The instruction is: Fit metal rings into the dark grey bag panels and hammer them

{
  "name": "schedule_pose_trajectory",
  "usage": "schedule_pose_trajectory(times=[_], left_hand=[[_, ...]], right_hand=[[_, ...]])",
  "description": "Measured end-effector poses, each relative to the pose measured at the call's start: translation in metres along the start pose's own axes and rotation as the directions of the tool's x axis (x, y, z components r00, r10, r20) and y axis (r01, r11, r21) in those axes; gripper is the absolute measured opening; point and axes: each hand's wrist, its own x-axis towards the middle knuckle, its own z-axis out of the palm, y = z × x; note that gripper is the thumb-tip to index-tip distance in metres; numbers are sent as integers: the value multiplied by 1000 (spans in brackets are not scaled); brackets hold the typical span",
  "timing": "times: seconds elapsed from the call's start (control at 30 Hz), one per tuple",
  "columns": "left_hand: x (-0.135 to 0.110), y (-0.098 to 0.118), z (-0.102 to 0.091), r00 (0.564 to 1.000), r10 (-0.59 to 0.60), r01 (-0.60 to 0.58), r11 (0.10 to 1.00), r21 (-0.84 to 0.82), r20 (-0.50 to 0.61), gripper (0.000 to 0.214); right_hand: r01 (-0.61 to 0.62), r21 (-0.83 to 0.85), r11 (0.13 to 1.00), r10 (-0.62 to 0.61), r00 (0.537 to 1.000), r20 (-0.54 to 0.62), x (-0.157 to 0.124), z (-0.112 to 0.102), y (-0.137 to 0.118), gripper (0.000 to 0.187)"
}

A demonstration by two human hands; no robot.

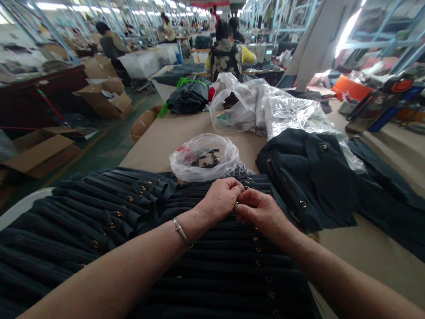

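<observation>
My left hand and my right hand meet fingertip to fingertip over a stack of dark navy garments with gold buttons. Both hands are pinched closed around something small and gold-coloured at the top garment's edge; I cannot make out exactly what it is. A thin bracelet circles my left wrist. Just beyond my hands lies a small clear plastic bag with dark small pieces inside.
To the right lies another dark jacket on the tan table. Crumpled clear plastic bags pile up behind. Cardboard boxes stand on the floor at left. Other people work at far tables.
</observation>
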Motion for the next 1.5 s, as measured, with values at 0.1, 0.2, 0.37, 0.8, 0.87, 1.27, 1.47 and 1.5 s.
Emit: schedule_pose_trajectory(times=[0.1, 0.2, 0.37, 0.8, 0.87, 1.27, 1.47, 1.5], left_hand=[[-4, 0, 4, 999, -36, 36, 999, -39, 11, 24], [-9, 1, 5, 992, -114, 120, 987, -108, 60, 32], [-15, 3, 4, 960, -208, 240, 956, -168, 187, 36], [-13, 9, 6, 912, -272, 276, 961, 32, 307, 19], [-9, 9, 9, 941, -193, 165, 979, 121, 277, 17], [0, 3, 18, 955, -52, -105, 864, 493, 293, 15], [-1, 6, 16, 952, -51, -112, 857, 502, 301, 14], [-1, 6, 16, 951, -50, -115, 858, 501, 304, 14]], right_hand=[[-33, 16, 999, 33, 999, -21, 1, -1, 1, 19], [-47, -15, 999, 47, 999, -7, 1, -9, -3, 15], [-113, -45, 993, 111, 993, -38, -3, -31, -9, 17], [-122, -1, 993, 122, 992, 30, -20, -50, -1, 23], [-125, -106, 987, 128, 991, 25, -17, -54, 2, 21], [-19, -688, 725, 53, 998, 29, -13, -60, 19, 19], [-28, -693, 721, 97, 993, 61, -10, -61, 14, 17], [-22, -696, 718, 103, 992, 75, -9, -62, 13, 18]])
